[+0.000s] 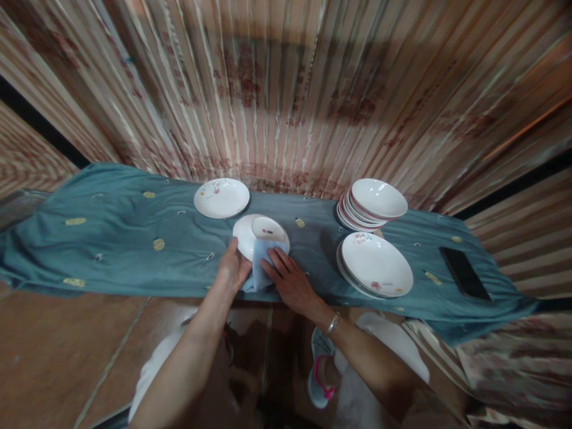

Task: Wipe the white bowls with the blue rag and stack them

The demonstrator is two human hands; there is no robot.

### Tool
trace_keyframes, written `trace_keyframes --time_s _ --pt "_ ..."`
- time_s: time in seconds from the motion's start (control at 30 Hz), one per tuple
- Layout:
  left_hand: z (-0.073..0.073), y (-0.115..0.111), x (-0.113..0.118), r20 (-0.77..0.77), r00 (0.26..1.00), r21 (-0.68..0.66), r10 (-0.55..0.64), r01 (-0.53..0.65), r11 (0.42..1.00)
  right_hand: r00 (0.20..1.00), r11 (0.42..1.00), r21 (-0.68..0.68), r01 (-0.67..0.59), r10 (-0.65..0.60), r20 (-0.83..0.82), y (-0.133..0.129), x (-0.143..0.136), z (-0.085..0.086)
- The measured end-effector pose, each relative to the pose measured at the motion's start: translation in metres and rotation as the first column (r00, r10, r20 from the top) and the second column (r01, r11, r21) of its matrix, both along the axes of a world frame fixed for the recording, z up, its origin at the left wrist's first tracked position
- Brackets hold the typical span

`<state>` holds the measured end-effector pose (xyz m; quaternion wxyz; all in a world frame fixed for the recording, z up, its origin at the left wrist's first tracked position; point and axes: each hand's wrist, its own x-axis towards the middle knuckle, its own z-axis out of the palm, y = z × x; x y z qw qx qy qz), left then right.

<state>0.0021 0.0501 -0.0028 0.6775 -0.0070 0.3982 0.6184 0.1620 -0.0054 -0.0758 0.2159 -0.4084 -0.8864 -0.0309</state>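
A white plate (pixel 243 233) is held bottom side up over the cloth-covered table, its foot ring and a small printed mark showing. My left hand (pixel 233 266) grips its lower left edge, thumb on the underside. With my right hand (pixel 286 277) I press a light blue cloth (pixel 261 265) against the lower part of the plate; the fingers are bent over the cloth. Just behind and to the left lies another white plate (pixel 222 198) with a floral pattern, face up.
Stacked bowls (pixel 379 199) stand at the right rear, with stacked floral plates (pixel 378 265) in front. A black phone (pixel 465 273) lies farther right. The green tablecloth (pixel 120 238) hangs over the front edge; a pleated curtain (pixel 277 89) rises behind.
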Motion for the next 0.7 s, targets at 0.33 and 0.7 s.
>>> trace_keyframes --time_s 0.33,0.7 --pt "0.01 -0.006 0.011 -0.011 0.993 0.11 -0.118 0.119 0.987 1.0 0.999 -0.035 0.012 -0.012 -0.012 -0.003 -0.004 0.01" --pt "-0.002 -0.01 0.011 -0.18 0.968 0.078 -0.175 0.192 0.978 0.993 1.0 -0.006 0.025 -0.025 -0.115 0.021 -0.021 0.041"
